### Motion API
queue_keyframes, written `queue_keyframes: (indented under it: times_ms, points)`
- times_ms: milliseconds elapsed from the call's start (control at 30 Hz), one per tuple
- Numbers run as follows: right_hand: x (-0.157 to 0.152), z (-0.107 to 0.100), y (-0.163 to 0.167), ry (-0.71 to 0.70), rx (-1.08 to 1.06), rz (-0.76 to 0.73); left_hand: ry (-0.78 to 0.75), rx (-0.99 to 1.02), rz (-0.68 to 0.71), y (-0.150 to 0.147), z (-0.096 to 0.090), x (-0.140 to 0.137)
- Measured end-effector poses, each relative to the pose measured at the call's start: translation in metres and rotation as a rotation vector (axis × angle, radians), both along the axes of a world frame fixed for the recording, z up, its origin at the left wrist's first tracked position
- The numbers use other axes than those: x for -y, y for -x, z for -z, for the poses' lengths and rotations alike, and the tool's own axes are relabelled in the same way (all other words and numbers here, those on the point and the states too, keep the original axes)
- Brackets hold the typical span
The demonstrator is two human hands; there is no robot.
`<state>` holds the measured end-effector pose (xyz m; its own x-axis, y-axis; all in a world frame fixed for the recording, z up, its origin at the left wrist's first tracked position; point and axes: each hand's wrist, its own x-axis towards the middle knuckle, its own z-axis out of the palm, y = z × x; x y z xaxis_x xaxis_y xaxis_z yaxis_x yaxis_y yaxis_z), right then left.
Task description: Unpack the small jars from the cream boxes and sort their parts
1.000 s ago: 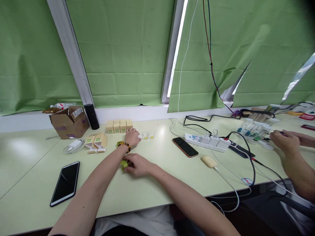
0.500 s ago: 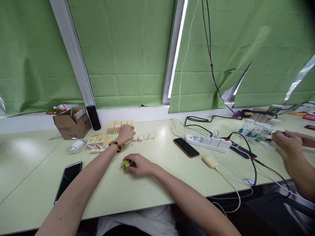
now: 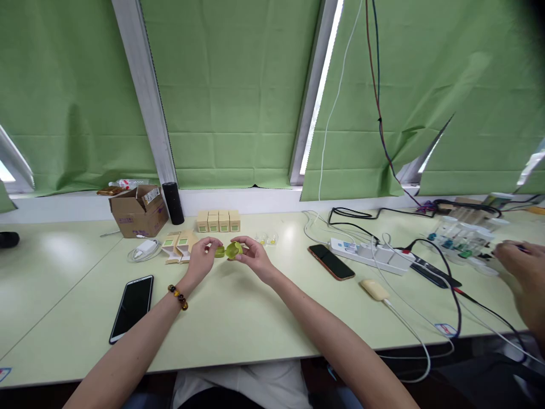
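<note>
Holding both parts seems the step: left hand (image 3: 201,258) pinches green piece (image 3: 219,252), right hand (image 3: 257,259) grasps green cup (image 3: 233,250) at its 3 o'clock; boxes (image 3: 222,221) at 12. Next move likely calls for steady handling.

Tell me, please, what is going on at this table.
A person's right grip holds a green cup-like part, while the left grip is at a second green part, perhaps pinching it. The parts are close together. Four small boxes stand in a row behind, and at far right another person's hand is beside clear containers.
</note>
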<state>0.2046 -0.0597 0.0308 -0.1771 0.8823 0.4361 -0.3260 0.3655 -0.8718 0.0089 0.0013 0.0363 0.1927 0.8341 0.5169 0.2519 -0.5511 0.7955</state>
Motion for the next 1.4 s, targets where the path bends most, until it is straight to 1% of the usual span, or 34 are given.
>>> queue_keyframes:
  times_ms: [67, 133, 200, 267, 400, 467, 567, 633, 700, 733, 800, 900, 1067, 1200, 1267, 1333, 1400]
  points:
    - [-0.006, -0.004, 0.002, 0.027, -0.095, -0.038, 0.006, 0.069, 0.044, -0.001, 0.001, 0.006]
    - [-0.01, -0.003, 0.004, 0.049, -0.144, -0.024, 0.012, 0.139, 0.104, -0.003, 0.005, 0.011]
    - [-0.012, 0.002, 0.005, 0.048, -0.124, 0.065, 0.044, 0.202, 0.175, -0.005, 0.011, 0.015]
    - [-0.011, 0.008, 0.005, 0.018, -0.052, 0.174, 0.095, 0.239, 0.259, -0.007, 0.017, 0.019]
    - [-0.003, 0.014, 0.008, -0.106, 0.067, 0.317, 0.212, 0.365, 0.423, -0.01, 0.023, 0.026]
    - [0.002, 0.013, 0.011, -0.168, 0.129, 0.402, 0.282, 0.462, 0.52, -0.011, 0.021, 0.03]
    - [0.01, 0.011, 0.017, -0.267, 0.271, 0.55, 0.429, 0.597, 0.712, -0.01, 0.014, 0.036]
    - [0.014, 0.012, 0.02, -0.382, 0.36, 0.612, 0.5, 0.644, 0.813, -0.009, 0.011, 0.039]
    - [0.017, 0.013, 0.021, -0.506, 0.414, 0.64, 0.527, 0.662, 0.858, -0.007, 0.01, 0.04]
    - [0.018, 0.015, 0.021, -0.549, 0.428, 0.652, 0.532, 0.667, 0.861, -0.007, 0.01, 0.04]
    - [0.018, 0.017, 0.021, -0.577, 0.439, 0.676, 0.541, 0.67, 0.842, -0.005, 0.01, 0.039]
    - [0.019, 0.021, 0.021, -0.551, 0.443, 0.69, 0.524, 0.653, 0.784, -0.002, 0.01, 0.037]
    - [0.021, 0.022, 0.023, -0.523, 0.393, 0.674, 0.428, 0.641, 0.672, 0.004, 0.004, 0.031]
    - [0.023, 0.019, 0.028, -0.411, 0.341, 0.633, 0.396, 0.621, 0.551, 0.002, 0.006, 0.027]
    - [0.022, 0.018, 0.03, -0.337, 0.307, 0.598, 0.342, 0.589, 0.483, -0.002, 0.01, 0.025]
    - [0.019, 0.017, 0.032, -0.244, 0.229, 0.532, 0.265, 0.547, 0.406, -0.006, 0.014, 0.025]
    - [0.016, 0.017, 0.031, -0.146, 0.11, 0.435, 0.205, 0.51, 0.355, -0.008, 0.016, 0.026]
